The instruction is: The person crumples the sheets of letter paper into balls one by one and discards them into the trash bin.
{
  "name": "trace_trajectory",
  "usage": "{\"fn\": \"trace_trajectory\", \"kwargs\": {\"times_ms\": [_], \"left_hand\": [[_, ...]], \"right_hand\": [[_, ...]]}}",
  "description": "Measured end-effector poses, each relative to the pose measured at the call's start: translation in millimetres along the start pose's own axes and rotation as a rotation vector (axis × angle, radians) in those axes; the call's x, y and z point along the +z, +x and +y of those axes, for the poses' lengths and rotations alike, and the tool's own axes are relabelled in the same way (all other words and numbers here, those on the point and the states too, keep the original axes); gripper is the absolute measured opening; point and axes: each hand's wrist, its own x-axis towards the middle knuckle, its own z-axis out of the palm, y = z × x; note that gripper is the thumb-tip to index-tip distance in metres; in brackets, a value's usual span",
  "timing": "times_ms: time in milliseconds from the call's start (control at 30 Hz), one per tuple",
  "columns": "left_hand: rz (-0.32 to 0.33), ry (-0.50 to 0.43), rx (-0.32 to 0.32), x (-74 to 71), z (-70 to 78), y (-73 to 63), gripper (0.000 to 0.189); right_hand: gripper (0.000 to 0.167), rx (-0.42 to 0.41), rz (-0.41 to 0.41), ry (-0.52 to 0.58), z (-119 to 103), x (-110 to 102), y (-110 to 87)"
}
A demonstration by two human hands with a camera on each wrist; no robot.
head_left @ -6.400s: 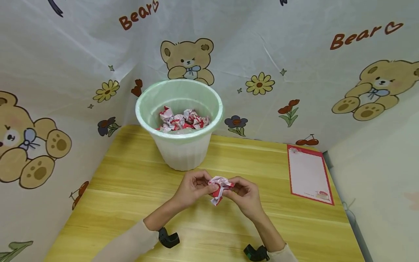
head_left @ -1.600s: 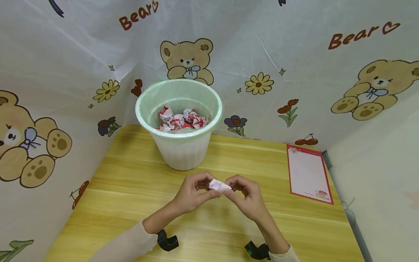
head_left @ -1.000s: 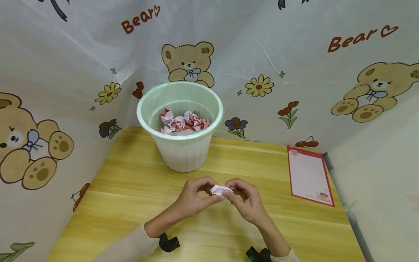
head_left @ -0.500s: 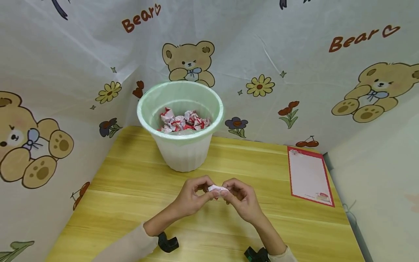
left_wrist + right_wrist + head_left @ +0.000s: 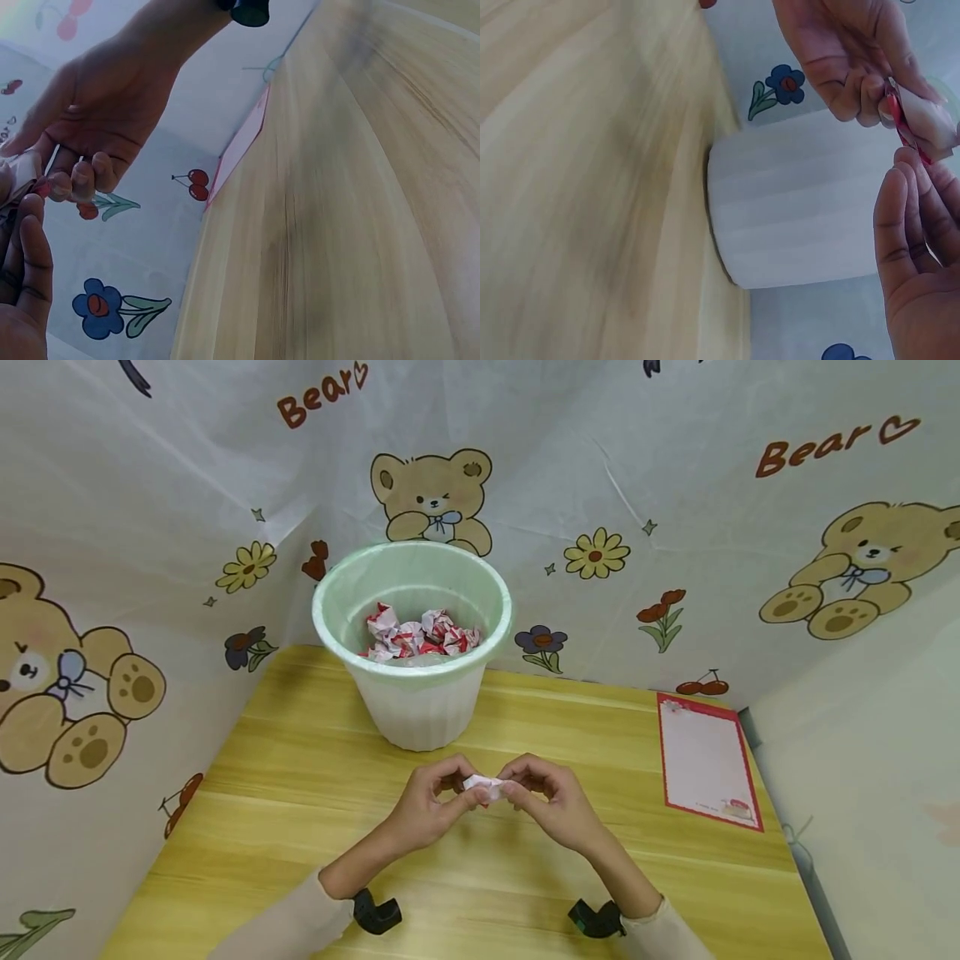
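Both hands meet over the table in front of the bucket, with a small crumpled piece of paper (image 5: 483, 787) between them. My left hand (image 5: 422, 806) pinches its left end between thumb and fingers. The right end is pinched by my right hand (image 5: 557, 802) in the same way. Mostly the white side of the paper faces up, and a bit of red shows beneath. In the right wrist view the folded paper (image 5: 924, 124) has a red edge, and fingertips of both hands cover part of it.
A pale green bucket (image 5: 420, 710) stands behind the hands, with several crumpled red-and-white paper balls (image 5: 408, 639) inside. A flat red-bordered sheet (image 5: 705, 760) lies at the right of the wooden table (image 5: 300, 793). A bear-print cloth (image 5: 570, 460) hangs behind.
Earlier the paper was a looser crumple with red flaps sticking out; now it is smaller and mostly white. Both hands have shifted slightly left with it. Bucket and sheet stay put.
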Motion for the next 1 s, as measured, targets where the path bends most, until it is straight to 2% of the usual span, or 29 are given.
{"fn": "trace_trajectory", "kwargs": {"times_ms": [167, 333, 700, 833, 1000], "left_hand": [[0.013, -0.008, -0.002, -3.8, -1.1, -2.3, 0.012], [0.023, -0.01, 0.013, -5.4, -4.5, -6.1, 0.012], [0.034, -0.031, -0.015, -3.9, -8.4, -21.3, 0.01], [0.04, -0.024, -0.039, -5.0, -11.8, -27.1, 0.01], [0.05, -0.036, -0.074, -6.5, -14.9, -30.9, 0.011]], "right_hand": [[0.014, -0.011, 0.03, -0.047, -4.7, -12.9, 12.7], [0.012, -0.023, 0.101, -0.082, -13.5, -30.1, 34.4], [0.017, -0.076, 0.219, -0.028, -38.2, -74.6, 88.8], [0.02, -0.064, 0.267, -0.017, -43.1, -78.5, 108.4], [0.027, -0.04, 0.287, -0.015, -42.9, -72.1, 130.6]]}}
